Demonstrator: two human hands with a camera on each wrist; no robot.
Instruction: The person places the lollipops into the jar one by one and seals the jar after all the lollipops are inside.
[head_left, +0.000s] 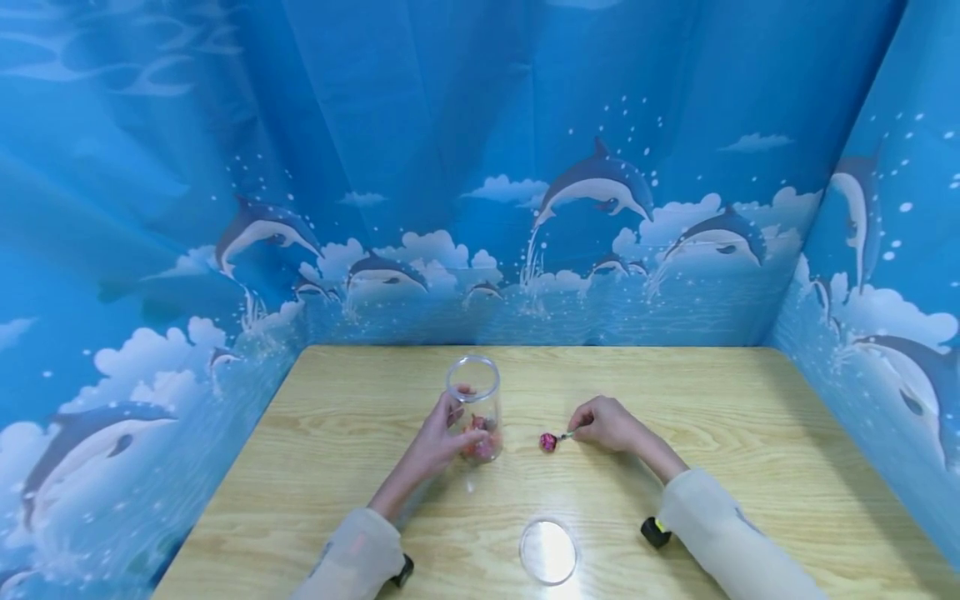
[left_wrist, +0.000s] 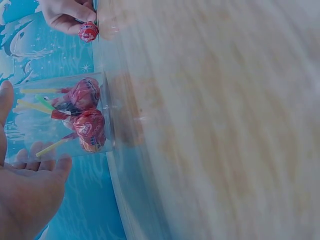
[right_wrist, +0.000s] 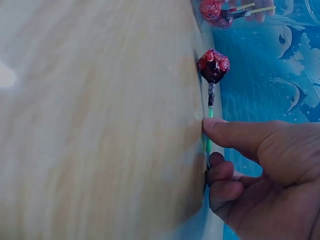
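By the jar [head_left: 487, 407] on the bench [head_left: 337, 400], the right hand [head_left: 611, 423] pinched a lollipop [head_left: 548, 443] by its stick [right_wrist: 210, 112], fingers [right_wrist: 226, 191] close together. The left hand [head_left: 437, 440] curved wide round the jar. Pinching softly, jar steady, seemed best.

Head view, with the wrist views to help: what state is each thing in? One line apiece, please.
Clear jar: upright, open at the top, partly filled
Lollipops in the jar: wrapped, sticks pointing up
Single lollipop: wrapped, outside the jar
Clear lid: off the jar, flat on the table
Left hand: holding the jar
Right hand: pinching the single lollipop's green stick
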